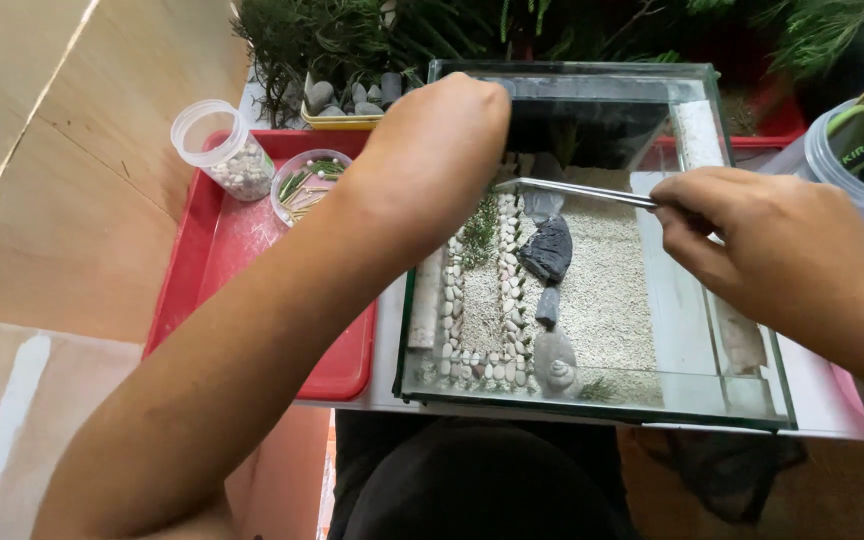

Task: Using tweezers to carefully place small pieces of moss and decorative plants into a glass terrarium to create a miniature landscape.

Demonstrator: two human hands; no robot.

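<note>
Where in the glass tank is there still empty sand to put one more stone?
Bare sand lies right of the dark stones, up to the glass wall. A narrow strip sits inside the pebble border. It is crowded where the left hand and the right hand's tweezers meet, by the green sprig.

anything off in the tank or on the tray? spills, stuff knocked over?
Nothing stands out. In the glass tank the white pebble border runs in tidy rows beside the dark stones, and the sand looks even. The right hand holds long tweezers; the left hand reaches inside. Both plastic cups stand upright on the red tray.
</note>
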